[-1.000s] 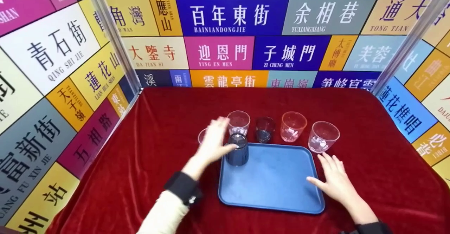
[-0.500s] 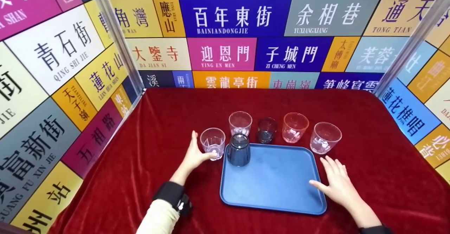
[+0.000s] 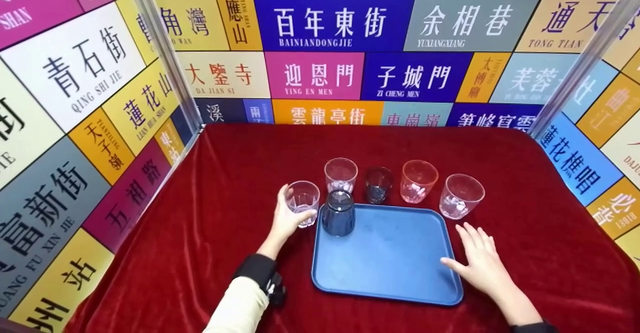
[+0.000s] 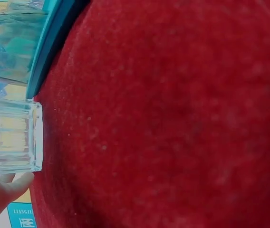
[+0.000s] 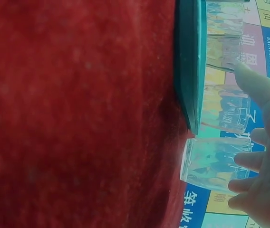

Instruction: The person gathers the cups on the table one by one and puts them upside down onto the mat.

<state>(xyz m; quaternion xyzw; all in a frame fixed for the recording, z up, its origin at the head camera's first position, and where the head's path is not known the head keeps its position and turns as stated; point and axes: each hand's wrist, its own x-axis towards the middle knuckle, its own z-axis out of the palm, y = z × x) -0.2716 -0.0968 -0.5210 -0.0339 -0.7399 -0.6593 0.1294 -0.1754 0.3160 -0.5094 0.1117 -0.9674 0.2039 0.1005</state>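
At the left end of the row of glasses, a clear drinking glass (image 3: 303, 202) stands upright beside the tray. My left hand (image 3: 287, 218) holds it, fingers round its left side and thumb across the front. In the left wrist view the thick base of this clear glass (image 4: 14, 135) is at the red cloth. A dark glass (image 3: 338, 215) sits upside down on the back left corner of the blue tray (image 3: 390, 258). My right hand (image 3: 477, 260) hovers by the tray's right edge, fingers spread and holding nothing.
Behind the tray, from left to right, are a clear glass (image 3: 341, 175), a small dark glass (image 3: 378, 185), an orange-rimmed glass (image 3: 419, 182) and another clear glass (image 3: 461, 196). Red cloth (image 3: 225, 173) covers the table. Walls of printed signs (image 3: 330, 20) stand behind it.
My left hand has come back from over the dark upside-down glass to the clear glass at the left, and its fingers have closed round it. My right hand has barely moved.
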